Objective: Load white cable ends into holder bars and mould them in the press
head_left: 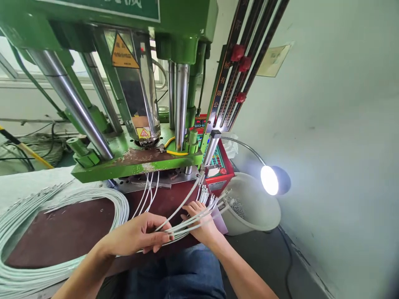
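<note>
My left hand (139,236) grips a bundle of thin white cables (187,222) at the front edge of a dark red-brown worktable (65,234). My right hand (202,222) lies under the same bundle with its fingers curled round the cables, whose plugged ends (218,199) fan out toward a white bucket. Several other white cables (148,193) run up into the mould slot beneath the green press (134,162).
A big coil of white cables (18,224) circles the table's left side. The white bucket (258,207) stands on the right below a lit gooseneck lamp (271,180). A red control panel (218,164) sits behind it. A pale wall closes the right side.
</note>
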Demonstrator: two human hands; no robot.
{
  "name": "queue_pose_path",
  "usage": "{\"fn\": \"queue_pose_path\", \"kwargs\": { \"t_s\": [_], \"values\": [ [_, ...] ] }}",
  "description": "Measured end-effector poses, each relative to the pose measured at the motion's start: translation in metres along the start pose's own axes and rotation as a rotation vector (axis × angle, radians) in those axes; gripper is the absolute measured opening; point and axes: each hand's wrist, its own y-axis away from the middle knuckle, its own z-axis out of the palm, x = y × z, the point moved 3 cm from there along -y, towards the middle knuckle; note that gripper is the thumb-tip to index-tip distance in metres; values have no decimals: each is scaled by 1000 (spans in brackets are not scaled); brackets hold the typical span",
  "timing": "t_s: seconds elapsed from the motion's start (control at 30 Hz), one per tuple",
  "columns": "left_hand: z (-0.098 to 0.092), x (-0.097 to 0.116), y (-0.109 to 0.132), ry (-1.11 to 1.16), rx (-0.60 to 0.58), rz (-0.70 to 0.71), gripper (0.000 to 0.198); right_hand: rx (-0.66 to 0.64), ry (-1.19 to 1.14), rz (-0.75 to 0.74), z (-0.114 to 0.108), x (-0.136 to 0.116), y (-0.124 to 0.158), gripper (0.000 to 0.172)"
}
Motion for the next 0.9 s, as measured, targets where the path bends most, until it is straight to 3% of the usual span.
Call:
{"fn": "queue_pose_path", "kwargs": {
  "t_s": [0.07, 0.17, 0.2, 0.27, 0.37, 0.47, 0.57, 0.67, 0.77, 0.83, 0.9],
  "values": [
    [9, 3, -8, 73, 41, 29, 46, -120, -234, -15, -14, -3, 5, 36],
    [28, -11, -22, 188, -1, 12, 49, -312, -839, -54, -32, -12, 15, 78],
    [35, -19, -25, 215, -47, -8, 49, -306, -1032, -30, -36, -15, 17, 80],
    [51, -35, -31, 257, -136, -61, 49, -206, -1275, 67, -38, -16, 18, 65],
    [73, -49, -40, 319, -146, -89, 47, -168, -1295, 180, -30, -17, 18, 46],
    [87, -45, -54, 400, -24, -4, 49, -245, -1236, 212, -24, -18, 17, 47],
    [92, -41, -63, 498, 112, 72, 56, -156, -1280, 264, -30, -12, 14, 47],
    [97, -49, -67, 616, 119, 64, 52, -87, -1261, 278, -36, -7, 14, 46],
    [103, -55, -73, 710, 104, 68, 48, -231, -1208, 301, -30, -9, 18, 48],
    [106, -54, -78, 774, 180, 102, 47, -310, -1226, 362, -25, -8, 21, 48],
    [108, -51, -82, 831, 245, 124, 47, -253, -1282, 388, -25, -3, 18, 47]
  ]
}}
